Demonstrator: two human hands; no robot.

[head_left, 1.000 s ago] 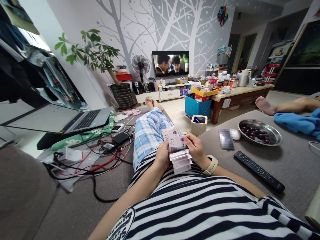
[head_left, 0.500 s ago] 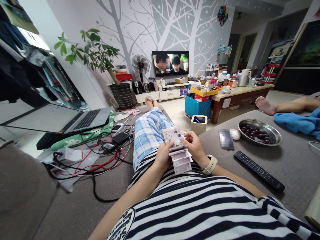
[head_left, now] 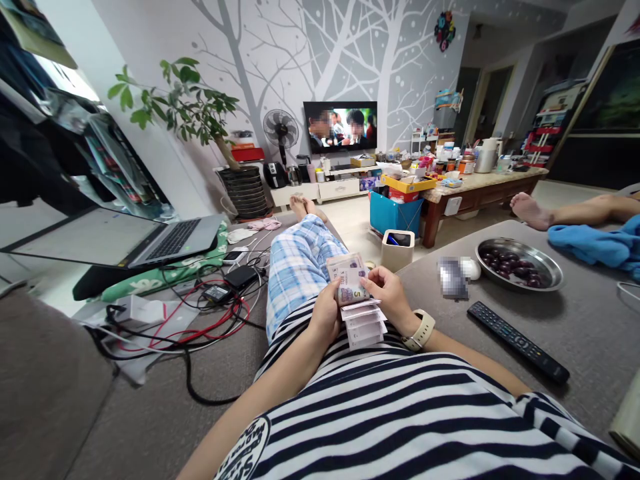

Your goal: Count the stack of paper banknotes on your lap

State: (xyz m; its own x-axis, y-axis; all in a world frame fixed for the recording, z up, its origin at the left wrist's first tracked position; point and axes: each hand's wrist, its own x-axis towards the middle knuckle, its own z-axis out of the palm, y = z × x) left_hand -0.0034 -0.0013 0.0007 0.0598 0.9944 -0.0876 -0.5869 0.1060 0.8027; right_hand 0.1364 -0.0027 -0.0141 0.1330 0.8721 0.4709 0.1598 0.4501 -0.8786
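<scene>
In the head view, the bare left hand [head_left: 325, 313] has its fingers closed around the left side of a stack of pale purplish paper banknotes [head_left: 351, 291], its thumb lying along that edge. The bare right hand [head_left: 390, 299] pinches the right edge of the top note, which shows a "5", between thumb and fingers. The stack is in front of the body, between the two hands and above the lap. Below it, a stepped row of further pale notes [head_left: 365, 329] overhangs the black-and-white striped shirt [head_left: 400, 407]. A cream wristwatch [head_left: 423, 330] circles the right wrist.

Beyond the stack lie blue-and-white plaid trousers [head_left: 293, 270]. To the right, on the grey fabric sofa [head_left: 447, 320], rest a long black remote control [head_left: 519, 343] and a round shiny metal bowl [head_left: 555, 280] holding dark red round fruits [head_left: 515, 268]. To the left are an open grey laptop [head_left: 175, 240] and tangled red cables [head_left: 215, 328].
</scene>
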